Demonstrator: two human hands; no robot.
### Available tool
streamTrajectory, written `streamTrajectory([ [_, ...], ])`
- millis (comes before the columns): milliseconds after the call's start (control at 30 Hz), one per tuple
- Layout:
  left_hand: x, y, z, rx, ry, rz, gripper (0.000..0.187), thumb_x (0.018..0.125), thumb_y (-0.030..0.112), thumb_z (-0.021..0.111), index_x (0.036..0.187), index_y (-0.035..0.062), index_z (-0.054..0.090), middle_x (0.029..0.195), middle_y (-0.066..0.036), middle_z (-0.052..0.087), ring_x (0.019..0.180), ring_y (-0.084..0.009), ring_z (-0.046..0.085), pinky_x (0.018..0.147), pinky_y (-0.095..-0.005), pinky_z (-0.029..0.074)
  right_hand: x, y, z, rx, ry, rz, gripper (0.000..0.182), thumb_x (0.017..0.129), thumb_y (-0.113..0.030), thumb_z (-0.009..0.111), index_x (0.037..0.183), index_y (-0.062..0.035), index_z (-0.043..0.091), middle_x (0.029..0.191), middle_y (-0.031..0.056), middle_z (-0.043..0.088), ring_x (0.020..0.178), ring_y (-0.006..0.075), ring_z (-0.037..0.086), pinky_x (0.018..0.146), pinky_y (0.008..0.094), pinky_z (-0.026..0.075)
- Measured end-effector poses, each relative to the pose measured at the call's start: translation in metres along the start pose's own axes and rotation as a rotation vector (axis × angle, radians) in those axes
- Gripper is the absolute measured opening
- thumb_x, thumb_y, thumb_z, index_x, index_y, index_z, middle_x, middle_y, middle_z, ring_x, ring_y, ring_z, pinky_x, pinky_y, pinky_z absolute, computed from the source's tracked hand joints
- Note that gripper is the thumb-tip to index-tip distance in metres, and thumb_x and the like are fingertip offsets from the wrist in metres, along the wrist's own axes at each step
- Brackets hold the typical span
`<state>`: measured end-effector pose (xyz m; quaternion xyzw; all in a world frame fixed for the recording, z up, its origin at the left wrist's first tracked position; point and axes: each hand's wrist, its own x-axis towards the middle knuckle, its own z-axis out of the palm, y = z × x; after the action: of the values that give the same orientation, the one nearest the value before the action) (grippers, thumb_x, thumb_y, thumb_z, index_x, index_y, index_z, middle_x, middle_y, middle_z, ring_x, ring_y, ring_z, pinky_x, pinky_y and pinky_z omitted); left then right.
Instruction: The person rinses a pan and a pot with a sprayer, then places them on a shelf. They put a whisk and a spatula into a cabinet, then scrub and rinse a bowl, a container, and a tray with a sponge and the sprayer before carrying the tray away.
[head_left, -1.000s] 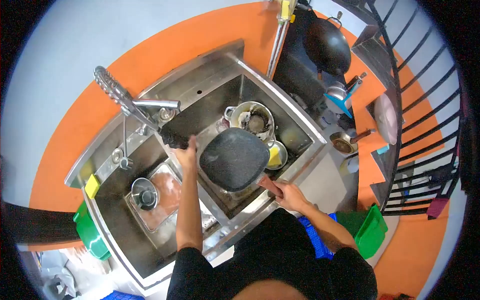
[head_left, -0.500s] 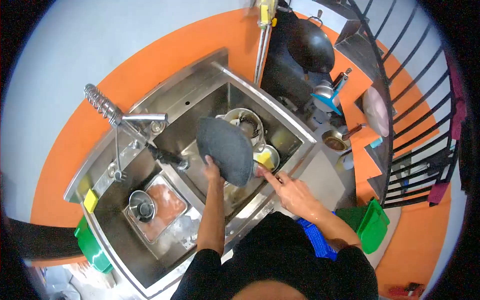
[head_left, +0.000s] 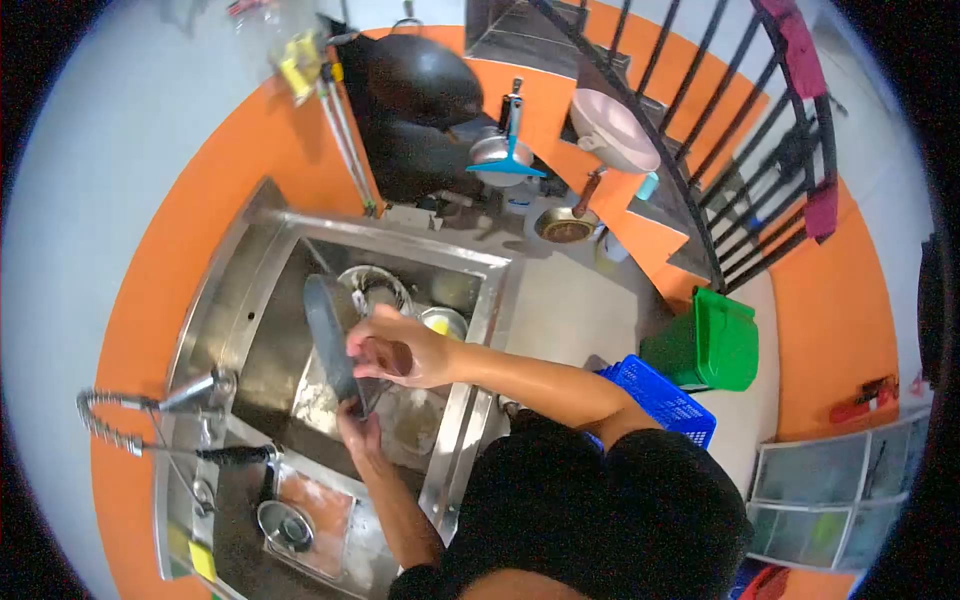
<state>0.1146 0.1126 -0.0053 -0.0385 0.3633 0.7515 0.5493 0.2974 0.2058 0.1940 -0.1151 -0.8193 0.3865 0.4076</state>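
Observation:
A dark grey frying pan (head_left: 328, 330) is held above the sink basin, turned nearly edge-on to me. My right hand (head_left: 410, 350) is closed around its reddish-brown handle, which partly shows between the fingers. At the pan's lower edge my left hand (head_left: 360, 430) grips the rim. Behind the pan, a pot (head_left: 392, 284) with dark residue stands in the basin. A small bowl (head_left: 456, 318) with a yellow sponge (head_left: 438, 325) sits beside that pot, partly hidden by my right hand.
A spring faucet (head_left: 110, 400) rises at the left. The other basin holds a metal bowl (head_left: 285, 525) on a tray (head_left: 325, 505). A wok (head_left: 425, 80) hangs or leans at the back. Blue baskets (head_left: 665, 405) and a green bin (head_left: 725, 345) stand right, near the stair railing (head_left: 700, 130).
My view has swung to the right. The pan has turned from showing its broad face to nearly edge-on, and my right hand has come up with the handle.

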Motion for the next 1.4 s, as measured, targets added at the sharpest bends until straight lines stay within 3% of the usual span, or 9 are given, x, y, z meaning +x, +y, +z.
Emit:
streamTrajectory([
  [167,0.049,0.038,-0.004,0.155,-0.134,0.166,0.032,0.084,0.017,0.052,0.111,-0.0019,0.052,0.109,-0.013,0.058,0.099,-0.0237,0.056,0.088,-0.0350,0.043,0.026,-0.004,-0.060,0.130,0.061,-0.010,0.029,0.075,-0.008,0.072,0.097,-0.0091,0.054,0.084,0.0014,0.053,0.075,0.0125,0.048,0.071,0.0274,0.037],
  [233,0.044,0.044,0.008,0.210,0.196,0.360,0.037,0.088,0.022,0.050,0.117,0.0002,0.049,0.122,-0.010,0.052,0.111,-0.0231,0.049,0.091,-0.0369,0.042,0.028,-0.014,-0.102,0.100,0.102,-0.047,0.029,0.074,-0.010,0.073,0.095,-0.0095,0.054,0.082,0.0019,0.054,0.072,0.0168,0.050,0.070,0.0303,0.038],
  [367,0.071,0.041,-0.064,0.305,0.264,0.259,0.036,0.088,0.022,0.050,0.119,0.0031,0.048,0.120,-0.010,0.054,0.104,-0.0225,0.052,0.088,-0.0345,0.042,-0.016,-0.008,-0.190,-0.266,0.267,-0.330,0.033,0.065,-0.011,0.077,0.091,-0.0067,0.057,0.091,0.0053,0.059,0.074,0.0229,0.053,0.067,0.0350,0.039],
  [567,0.051,0.011,-0.115,0.384,0.396,0.092,0.037,0.087,0.024,0.052,0.118,0.0038,0.047,0.109,-0.009,0.057,0.094,-0.0228,0.054,0.079,-0.0376,0.044,-0.107,-0.045,-0.339,-0.181,0.367,-0.140,0.042,0.057,-0.022,0.083,0.087,-0.0072,0.058,0.077,0.0059,0.064,0.066,0.0200,0.057,0.059,0.0312,0.038],
  [700,0.040,-0.007,-0.108,0.287,0.501,0.051,0.041,0.088,0.021,0.051,0.124,0.0035,0.043,0.112,-0.011,0.055,0.098,-0.0257,0.053,0.081,-0.0370,0.044,-0.139,-0.044,-0.375,-0.626,0.543,0.321,0.029,0.072,-0.023,0.073,0.082,-0.0059,0.051,0.067,0.0064,0.054,0.062,0.0223,0.051,0.070,0.0357,0.039],
  [867,0.030,-0.017,-0.075,0.345,0.493,0.141,0.038,0.088,0.018,0.050,0.122,0.0018,0.044,0.115,-0.011,0.054,0.101,-0.0290,0.052,0.082,-0.0374,0.044,-0.196,0.080,-0.386,-0.936,0.413,0.897,0.027,0.081,-0.018,0.064,0.093,-0.0004,0.047,0.081,0.0229,0.055,0.073,0.0414,0.054,0.064,0.0463,0.043],
  [1100,-0.011,0.004,-0.008,0.429,0.433,0.042,0.031,0.090,0.029,0.044,0.110,0.0061,0.050,0.104,-0.006,0.052,0.092,-0.0254,0.052,0.086,-0.0434,0.041,-0.278,0.337,-0.368,-0.846,0.630,0.984,0.034,0.085,-0.025,0.057,0.092,0.0057,0.045,0.080,0.0290,0.053,0.077,0.0466,0.053,0.068,0.0492,0.042],
  [1167,-0.025,-0.002,0.037,0.463,0.541,0.240,0.031,0.088,0.029,0.048,0.109,0.0061,0.050,0.106,-0.005,0.051,0.092,-0.0234,0.051,0.087,-0.0407,0.040,-0.279,0.392,-0.372,-0.784,0.753,0.987,0.035,0.085,-0.025,0.056,0.096,0.0064,0.045,0.086,0.0308,0.054,0.082,0.0467,0.054,0.072,0.0489,0.043],
  [1400,-0.073,0.024,-0.014,0.731,0.656,0.362,0.048,0.089,0.029,0.047,0.128,0.0034,0.040,0.130,-0.012,0.046,0.119,-0.0281,0.042,0.096,-0.0413,0.034,-0.239,0.468,-0.406,-0.805,0.912,1.142,0.043,0.085,-0.022,0.050,0.109,0.0132,0.046,0.099,0.0314,0.056,0.095,0.0442,0.053,0.086,0.0461,0.041],
])
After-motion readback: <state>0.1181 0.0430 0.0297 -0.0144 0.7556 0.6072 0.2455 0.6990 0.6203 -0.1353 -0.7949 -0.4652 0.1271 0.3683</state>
